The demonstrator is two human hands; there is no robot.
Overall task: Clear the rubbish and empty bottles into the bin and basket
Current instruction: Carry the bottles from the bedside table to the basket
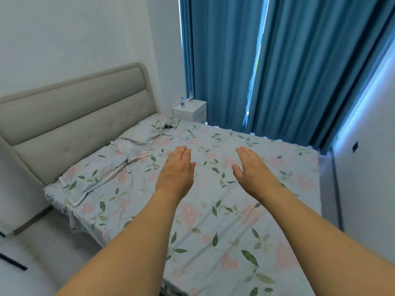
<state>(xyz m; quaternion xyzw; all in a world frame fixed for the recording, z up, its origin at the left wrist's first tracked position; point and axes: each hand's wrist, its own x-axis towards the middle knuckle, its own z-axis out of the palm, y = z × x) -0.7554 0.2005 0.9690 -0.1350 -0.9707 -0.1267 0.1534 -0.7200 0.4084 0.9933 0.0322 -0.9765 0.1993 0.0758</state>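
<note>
While both arms are being stretched out over the bed (pixel 224 221), the left hand (pixel 176 167) and the right hand (pixel 253 169) are being held flat, fingers straight and together, nothing gripped. Two bottles, one blue-capped (pixel 182 102) and one red-capped (pixel 191 97), are being kept upright on the white nightstand (pixel 192 113) beside the blue curtain (pixel 277 60), well apart from the hands.

The bed sheet (pixel 213 210) is seen as thin, matt, creased cloth, and the headboard (pixel 74 116) as padded, tufted matt upholstery. The curtains (pixel 277 71) are formed of smooth pleated fabric; the nightstand (pixel 190 112) is finished smooth, and the two bottles (pixel 182 102) appear clear plastic.
</note>
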